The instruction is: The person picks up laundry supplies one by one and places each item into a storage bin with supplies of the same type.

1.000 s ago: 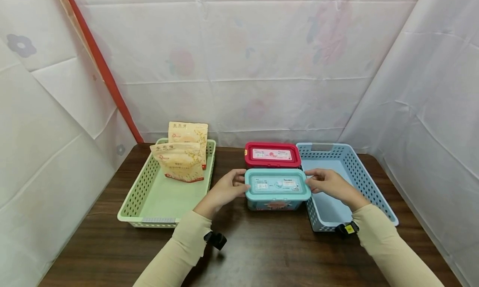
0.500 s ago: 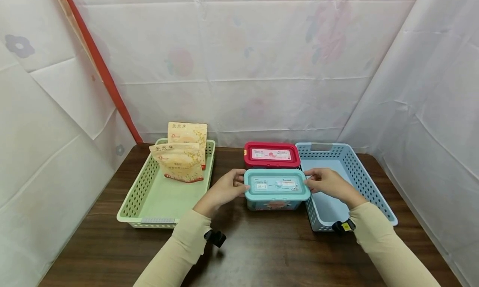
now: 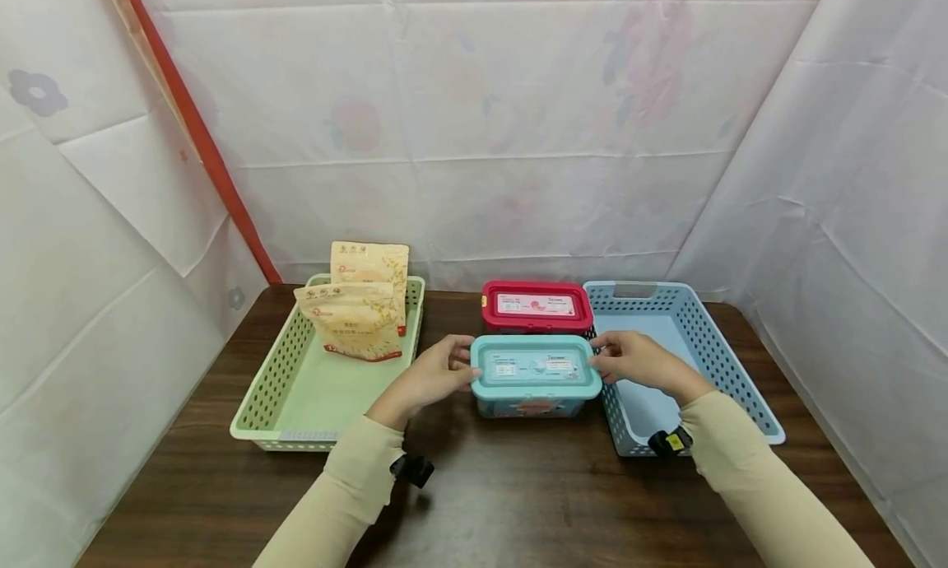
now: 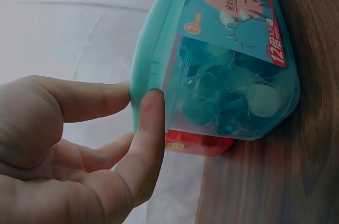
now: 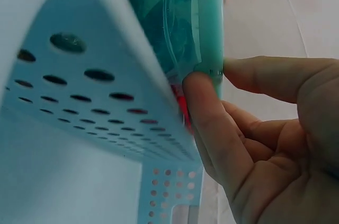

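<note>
Lidded teal tub had shifted leftward; left hand and right hand pinched opposite ends; repositioning appeared underway.

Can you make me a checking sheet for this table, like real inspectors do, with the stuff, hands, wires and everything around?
Surface: dark, wood-look table
Job's things: teal-lidded tub, between both hands
Clutter: red-lidded tub behind it; blue basket at right; green basket at left, with two yellow pouches
Hands: left hand and right hand pinch the teal-lidded tub's opposite ends
Cables: nothing seen
Surroundings: white, patterned sheets; red strip at left
</note>
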The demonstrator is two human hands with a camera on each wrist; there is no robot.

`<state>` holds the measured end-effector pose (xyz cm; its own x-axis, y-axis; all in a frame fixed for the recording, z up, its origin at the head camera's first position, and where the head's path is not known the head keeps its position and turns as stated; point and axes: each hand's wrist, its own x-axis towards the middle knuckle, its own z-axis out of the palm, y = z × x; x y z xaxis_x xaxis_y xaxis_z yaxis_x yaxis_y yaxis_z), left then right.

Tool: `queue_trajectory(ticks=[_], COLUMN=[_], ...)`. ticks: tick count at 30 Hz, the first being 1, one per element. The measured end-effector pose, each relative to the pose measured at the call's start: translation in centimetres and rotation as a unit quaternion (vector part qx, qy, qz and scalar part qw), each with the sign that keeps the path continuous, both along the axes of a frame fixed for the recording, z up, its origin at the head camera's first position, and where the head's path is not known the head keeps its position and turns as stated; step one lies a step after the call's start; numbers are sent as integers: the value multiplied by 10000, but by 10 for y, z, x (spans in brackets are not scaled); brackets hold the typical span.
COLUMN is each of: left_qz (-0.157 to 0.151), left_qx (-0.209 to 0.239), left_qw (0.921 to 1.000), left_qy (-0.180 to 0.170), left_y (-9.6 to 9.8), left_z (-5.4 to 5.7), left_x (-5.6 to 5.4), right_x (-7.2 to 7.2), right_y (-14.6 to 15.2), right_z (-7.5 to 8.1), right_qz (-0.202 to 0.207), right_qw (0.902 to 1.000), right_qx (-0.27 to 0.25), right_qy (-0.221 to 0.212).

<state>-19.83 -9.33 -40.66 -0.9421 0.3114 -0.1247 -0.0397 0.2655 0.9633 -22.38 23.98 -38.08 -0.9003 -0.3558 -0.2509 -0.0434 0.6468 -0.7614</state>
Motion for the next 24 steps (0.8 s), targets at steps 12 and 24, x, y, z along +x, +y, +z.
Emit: queue_trajectory(ticks=[12,24], left_qz=[-240,-374], left_qx=[-64,22], left_qw=[9997,9992], left_qy=[-88,-168], left_y=[-25,-37], left_z=[5,5], left_x=[5,8], right_x=[-1,3], right_y=[-22,-28], right_z=[4,2], right_qz=[246,262], right_qw=[9996,9992], right_qx=[110,-250], right_qy=[8,-176])
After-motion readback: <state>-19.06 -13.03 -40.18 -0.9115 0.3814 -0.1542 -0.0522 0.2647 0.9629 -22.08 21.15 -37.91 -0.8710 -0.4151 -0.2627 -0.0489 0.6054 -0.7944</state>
